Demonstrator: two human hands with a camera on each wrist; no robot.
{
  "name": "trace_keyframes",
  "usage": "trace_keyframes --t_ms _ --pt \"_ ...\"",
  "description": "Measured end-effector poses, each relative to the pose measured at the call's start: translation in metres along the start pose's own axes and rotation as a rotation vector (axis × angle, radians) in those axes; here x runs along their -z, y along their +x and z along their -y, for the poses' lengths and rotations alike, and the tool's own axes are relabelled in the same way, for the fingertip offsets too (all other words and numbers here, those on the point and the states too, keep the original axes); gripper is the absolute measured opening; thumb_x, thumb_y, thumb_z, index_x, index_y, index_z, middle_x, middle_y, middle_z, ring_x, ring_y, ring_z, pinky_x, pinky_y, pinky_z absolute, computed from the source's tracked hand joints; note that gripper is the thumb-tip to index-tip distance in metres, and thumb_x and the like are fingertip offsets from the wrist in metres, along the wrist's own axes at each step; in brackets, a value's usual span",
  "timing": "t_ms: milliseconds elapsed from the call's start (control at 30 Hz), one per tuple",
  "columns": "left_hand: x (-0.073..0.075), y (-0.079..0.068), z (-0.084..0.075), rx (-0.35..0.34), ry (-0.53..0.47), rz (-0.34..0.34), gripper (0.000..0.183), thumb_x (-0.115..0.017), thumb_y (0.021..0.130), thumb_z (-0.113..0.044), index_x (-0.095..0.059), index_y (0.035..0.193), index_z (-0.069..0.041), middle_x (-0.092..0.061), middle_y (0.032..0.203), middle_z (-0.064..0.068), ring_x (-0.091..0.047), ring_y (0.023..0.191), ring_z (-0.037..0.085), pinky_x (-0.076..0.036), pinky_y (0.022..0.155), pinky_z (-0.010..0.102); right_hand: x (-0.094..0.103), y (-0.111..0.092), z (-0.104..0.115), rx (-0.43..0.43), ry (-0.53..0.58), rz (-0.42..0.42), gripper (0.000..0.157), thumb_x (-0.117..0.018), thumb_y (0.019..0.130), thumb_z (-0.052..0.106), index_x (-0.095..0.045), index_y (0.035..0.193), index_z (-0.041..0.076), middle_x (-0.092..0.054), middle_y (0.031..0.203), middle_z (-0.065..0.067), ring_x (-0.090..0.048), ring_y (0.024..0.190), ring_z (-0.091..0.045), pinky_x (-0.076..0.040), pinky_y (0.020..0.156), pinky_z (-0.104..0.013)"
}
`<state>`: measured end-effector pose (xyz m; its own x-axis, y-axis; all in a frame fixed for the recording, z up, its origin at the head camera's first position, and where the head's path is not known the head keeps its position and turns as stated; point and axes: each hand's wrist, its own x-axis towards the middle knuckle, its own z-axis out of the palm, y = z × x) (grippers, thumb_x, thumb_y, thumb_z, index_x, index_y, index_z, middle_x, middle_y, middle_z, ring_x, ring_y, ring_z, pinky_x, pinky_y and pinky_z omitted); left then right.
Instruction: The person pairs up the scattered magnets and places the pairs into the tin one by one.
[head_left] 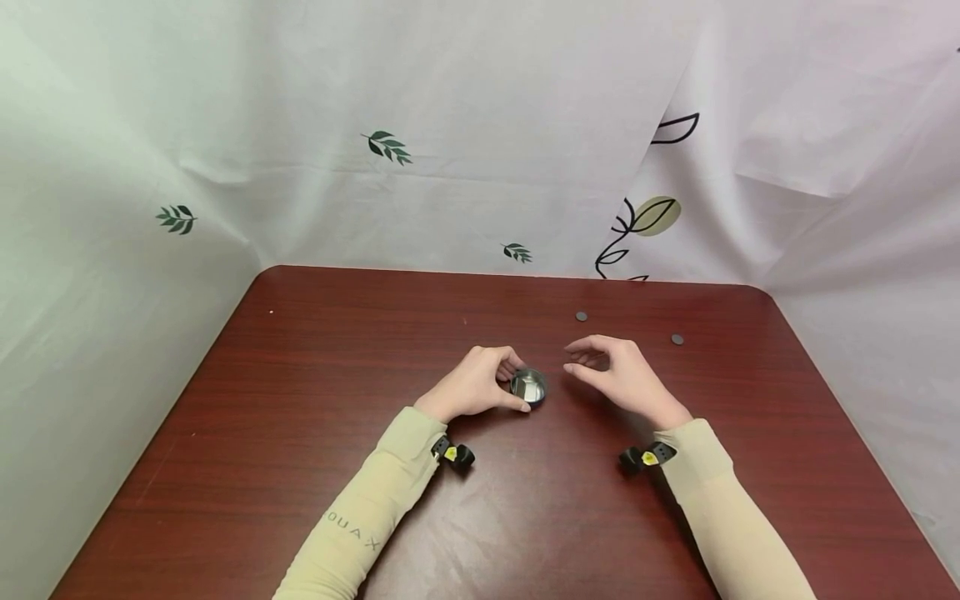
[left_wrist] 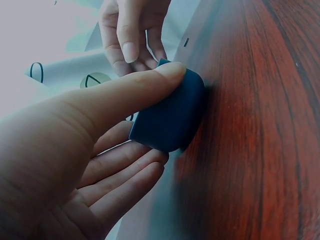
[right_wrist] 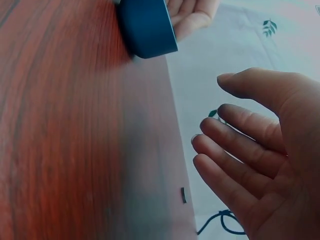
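Note:
A small round bowl (head_left: pixel 529 387), blue outside and shiny metallic inside, is at the middle of the table, its opening facing up. My left hand (head_left: pixel 476 382) grips it from the left, thumb on the near side and fingers on the far side. The left wrist view shows the thumb over the rim of the blue bowl (left_wrist: pixel 167 117). To the right of the bowl, apart from it, my right hand (head_left: pixel 618 373) hovers with relaxed fingers and thumb spread from them. Nothing lies in that right hand (right_wrist: pixel 260 150) in its wrist view.
Two small dark discs lie flat beyond the right hand: one disc (head_left: pixel 581 317) near the back, another disc (head_left: pixel 677 339) farther right. The reddish-brown wooden table (head_left: pixel 300 375) has rounded back corners. White cloth (head_left: pixel 465 200) with leaf prints hangs behind and at both sides.

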<state>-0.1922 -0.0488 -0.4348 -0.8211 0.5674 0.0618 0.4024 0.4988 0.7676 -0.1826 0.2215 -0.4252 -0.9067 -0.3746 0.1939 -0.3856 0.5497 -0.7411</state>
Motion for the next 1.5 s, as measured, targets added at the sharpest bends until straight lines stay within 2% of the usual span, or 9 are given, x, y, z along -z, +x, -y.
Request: trace_keyframes --t_ms 333,533,700,833,1000,1267,1500 --pt "0.000 0.000 0.002 0.002 -0.005 -0.002 0.051 -0.097 0.069 -0.025 -0.069 0.108 -0.007 -0.069 0.097 -0.001 -0.065 0.090 0.009 -0.053 0.084 0.023 0.010 -0.007 -0.006 -0.043 0.010 -0.020 0.037 -0.078 0.093 0.025 -0.071 0.123 0.006 -0.072 0.115 -0.007 -0.069 0.097 -0.016 -0.058 0.085 -0.039" --pt "-0.001 0.001 0.002 -0.010 -0.005 -0.004 0.051 -0.097 0.068 -0.024 -0.069 0.106 -0.007 -0.070 0.096 -0.001 -0.065 0.090 0.008 -0.053 0.083 0.022 0.018 -0.013 -0.013 -0.050 0.014 -0.041 0.038 -0.079 0.092 0.024 -0.071 0.124 0.005 -0.072 0.116 -0.007 -0.071 0.097 -0.017 -0.058 0.085 -0.036" --pt "-0.002 0.001 0.002 -0.017 -0.006 -0.003 0.050 -0.098 0.068 -0.023 -0.070 0.106 -0.007 -0.070 0.096 -0.001 -0.066 0.089 0.007 -0.053 0.083 0.021 0.025 -0.018 -0.018 -0.075 0.009 -0.069 0.042 -0.080 0.092 0.026 -0.070 0.126 0.004 -0.072 0.116 -0.010 -0.071 0.099 -0.022 -0.058 0.087 -0.042" --pt "-0.002 0.001 0.002 -0.017 -0.004 -0.004 0.049 -0.098 0.068 -0.023 -0.070 0.106 -0.008 -0.070 0.096 -0.001 -0.065 0.089 0.007 -0.053 0.083 0.022 0.031 -0.023 -0.021 -0.121 -0.022 -0.089 0.046 -0.080 0.091 0.030 -0.068 0.128 0.006 -0.070 0.121 -0.011 -0.071 0.104 -0.025 -0.056 0.090 -0.047" --pt "-0.002 0.001 0.001 -0.017 0.010 -0.002 0.050 -0.098 0.068 -0.024 -0.070 0.106 -0.008 -0.071 0.096 -0.001 -0.065 0.089 0.006 -0.053 0.083 0.021 0.040 -0.029 -0.026 -0.128 -0.090 -0.123 0.048 -0.079 0.091 0.035 -0.069 0.129 0.007 -0.069 0.124 -0.011 -0.069 0.110 -0.028 -0.054 0.091 -0.050" --pt "-0.002 0.001 -0.002 -0.020 0.042 0.001 0.049 -0.097 0.070 -0.024 -0.069 0.107 -0.007 -0.071 0.097 0.000 -0.065 0.091 0.009 -0.053 0.083 0.022 0.053 -0.038 -0.030 -0.157 -0.145 -0.176 0.048 -0.080 0.090 0.037 -0.071 0.130 0.012 -0.069 0.125 -0.004 -0.062 0.117 -0.023 -0.050 0.091 -0.039" --pt "-0.002 0.000 -0.002 -0.015 0.045 -0.003 0.049 -0.097 0.070 -0.024 -0.070 0.107 -0.007 -0.071 0.098 0.001 -0.065 0.092 0.010 -0.053 0.084 0.022 0.058 -0.042 -0.033 -0.183 -0.163 -0.190 0.051 -0.079 0.090 0.040 -0.070 0.132 0.011 -0.068 0.127 -0.004 -0.060 0.121 -0.024 -0.047 0.094 -0.046"
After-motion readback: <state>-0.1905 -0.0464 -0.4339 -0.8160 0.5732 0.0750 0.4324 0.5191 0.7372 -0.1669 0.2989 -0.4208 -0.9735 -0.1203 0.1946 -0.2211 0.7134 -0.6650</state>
